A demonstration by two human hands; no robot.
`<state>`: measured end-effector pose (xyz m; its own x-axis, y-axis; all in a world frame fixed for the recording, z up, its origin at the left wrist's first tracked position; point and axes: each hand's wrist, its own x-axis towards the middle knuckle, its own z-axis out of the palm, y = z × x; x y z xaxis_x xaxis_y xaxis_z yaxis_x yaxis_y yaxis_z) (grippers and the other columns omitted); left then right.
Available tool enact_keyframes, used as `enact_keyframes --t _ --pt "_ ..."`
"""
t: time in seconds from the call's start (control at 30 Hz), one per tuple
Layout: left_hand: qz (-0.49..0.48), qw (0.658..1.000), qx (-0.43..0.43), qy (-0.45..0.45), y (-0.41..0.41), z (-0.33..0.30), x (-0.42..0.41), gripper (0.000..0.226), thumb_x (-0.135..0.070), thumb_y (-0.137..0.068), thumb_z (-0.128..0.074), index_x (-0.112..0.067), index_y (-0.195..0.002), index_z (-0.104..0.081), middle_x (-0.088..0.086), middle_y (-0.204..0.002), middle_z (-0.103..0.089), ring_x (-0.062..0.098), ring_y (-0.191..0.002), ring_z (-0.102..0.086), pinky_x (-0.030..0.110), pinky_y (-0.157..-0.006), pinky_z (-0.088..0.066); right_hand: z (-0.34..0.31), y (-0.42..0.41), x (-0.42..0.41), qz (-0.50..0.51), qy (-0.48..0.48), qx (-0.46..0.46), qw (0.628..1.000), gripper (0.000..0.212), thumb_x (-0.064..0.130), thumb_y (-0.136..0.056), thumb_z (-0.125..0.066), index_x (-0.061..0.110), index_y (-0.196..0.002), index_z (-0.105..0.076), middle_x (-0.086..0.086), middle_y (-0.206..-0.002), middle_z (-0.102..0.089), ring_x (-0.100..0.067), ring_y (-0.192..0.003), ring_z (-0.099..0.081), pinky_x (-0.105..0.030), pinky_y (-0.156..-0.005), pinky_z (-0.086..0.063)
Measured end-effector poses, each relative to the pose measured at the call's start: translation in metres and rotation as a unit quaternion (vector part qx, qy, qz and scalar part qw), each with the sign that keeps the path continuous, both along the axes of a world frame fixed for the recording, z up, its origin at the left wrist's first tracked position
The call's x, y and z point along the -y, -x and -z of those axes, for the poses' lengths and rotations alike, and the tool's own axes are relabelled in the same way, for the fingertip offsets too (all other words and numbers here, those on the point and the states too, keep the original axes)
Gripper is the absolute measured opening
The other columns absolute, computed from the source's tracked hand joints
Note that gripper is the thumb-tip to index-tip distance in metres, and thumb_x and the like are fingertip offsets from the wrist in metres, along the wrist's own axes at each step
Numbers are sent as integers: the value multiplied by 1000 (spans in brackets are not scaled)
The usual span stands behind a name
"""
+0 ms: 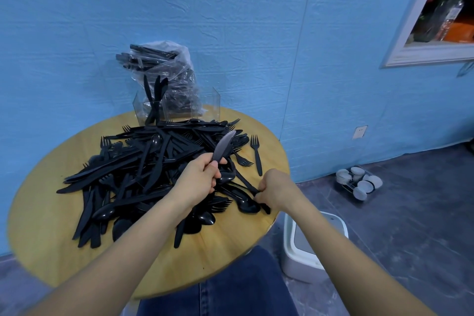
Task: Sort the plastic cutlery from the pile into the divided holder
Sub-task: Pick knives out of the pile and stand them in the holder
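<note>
A big pile of black plastic cutlery covers the round wooden table. My left hand grips a black knife by its handle, blade pointing up and to the right above the pile. At the pile's right edge, my right hand is closed on the handle of another black piece that still lies in the pile. The clear divided holder stands at the table's far edge, with a few knives upright in its left compartment.
A clear plastic bag of more black cutlery leans on the blue wall behind the holder. A single fork lies apart at the right. On the floor to the right are a white bin and a rack of white cups.
</note>
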<state>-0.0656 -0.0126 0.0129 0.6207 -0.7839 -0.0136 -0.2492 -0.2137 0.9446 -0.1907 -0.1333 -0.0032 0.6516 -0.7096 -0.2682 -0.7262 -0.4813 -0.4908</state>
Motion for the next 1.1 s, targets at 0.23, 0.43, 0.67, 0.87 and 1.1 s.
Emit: enact_keyframes --t 0.23,0.43,0.67,0.87,1.1 --pt "3 1000 8 6 0 1 0 27 -15 -102 -33 -21 -108 -59 -2 -75 -50 9 -63 -45 21 -60 -43 4 12 8 22 -16 -7 1000 13 12 -83 -63 10 -76 -53 -2 -65 -44 -22 -70 -49 -29 -63 -41" --pt "4 1000 12 8 -2 0 3 27 -15 -102 -34 -22 -107 -59 -1 -75 -50 9 -63 -45 22 -60 -43 4 29 10 23 -19 55 998 21 10 -81 -68 6 -99 -57 -7 -88 -58 -18 -76 -53 -25 -61 -43" --pt "5 999 27 20 -1 -6 8 27 -15 -102 -33 -23 -106 -59 -2 -75 -49 9 -63 -45 22 -61 -44 -10 56 18 4 -36 156 987 15 5 -81 -68 15 -80 -58 2 -67 -57 -8 -56 -47 -18 -52 -37" --pt "11 994 90 58 -2 -27 23 26 -14 -102 -33 -18 -107 -58 -2 -73 -49 10 -64 -49 21 -62 -46 -55 73 30 -40 7 170 985 18 5 -77 -70 21 -75 -63 -7 -74 -68 -13 -57 -50 -28 -63 -42" --pt "134 956 262 -20 -9 -47 21 21 -14 -100 -36 -18 -102 -57 -10 -76 -58 14 -82 -65 32 -79 -49 -93 39 19 -190 21 175 966 18 1 -76 -73 16 -84 -66 10 -74 -67 8 -61 -55 -6 -64 -40"
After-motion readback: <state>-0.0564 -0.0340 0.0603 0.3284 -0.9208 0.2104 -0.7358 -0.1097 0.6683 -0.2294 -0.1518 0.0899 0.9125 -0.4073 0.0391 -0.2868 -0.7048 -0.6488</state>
